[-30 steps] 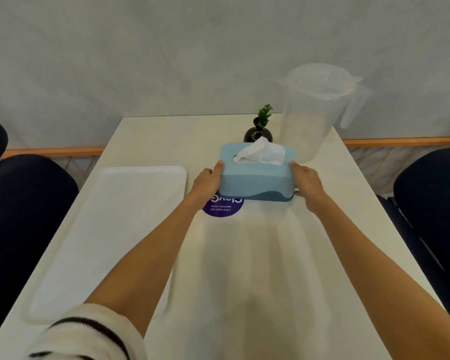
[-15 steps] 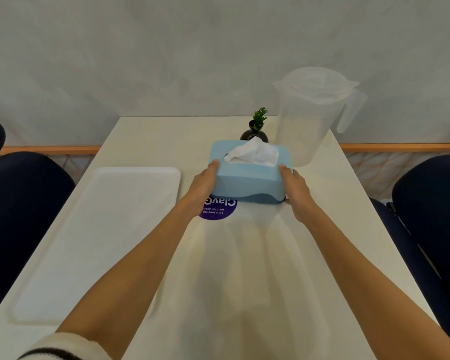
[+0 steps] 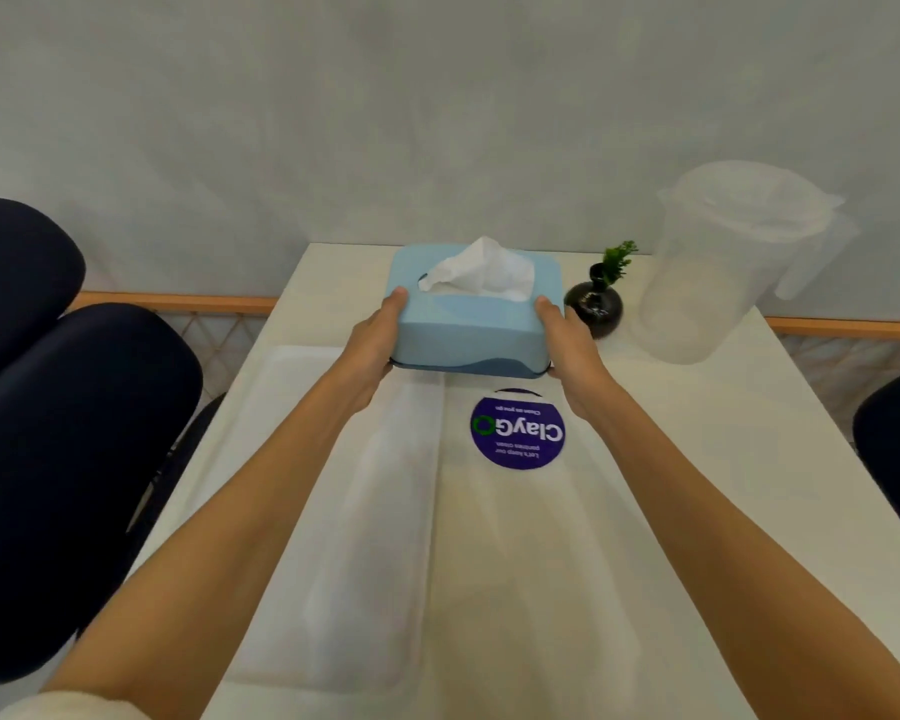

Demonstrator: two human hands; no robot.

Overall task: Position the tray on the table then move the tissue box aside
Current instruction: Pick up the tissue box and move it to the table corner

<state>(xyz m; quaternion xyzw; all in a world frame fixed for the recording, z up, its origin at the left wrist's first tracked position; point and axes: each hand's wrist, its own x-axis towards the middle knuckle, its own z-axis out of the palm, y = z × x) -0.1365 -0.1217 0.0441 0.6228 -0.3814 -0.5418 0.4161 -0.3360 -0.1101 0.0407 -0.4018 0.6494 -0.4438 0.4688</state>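
Note:
The light blue tissue box (image 3: 468,330), with a white tissue sticking out of its top, is held above the far end of the white table (image 3: 697,459). My left hand (image 3: 372,345) grips its left end and my right hand (image 3: 567,340) grips its right end. The white tray (image 3: 365,537) lies flat along the left half of the table, under my left forearm. The box hangs over the tray's far right corner and the table beyond it.
A purple round sticker (image 3: 517,433) lies on the table in front of the box. A small black vase with a green sprig (image 3: 596,301) and a clear plastic jug (image 3: 723,267) stand at the far right. Dark blue chairs (image 3: 74,433) flank both sides.
Both hands have lifted the tissue box off the purple sticker and carried it left and farther away, so the sticker now shows fully. The view has shifted left.

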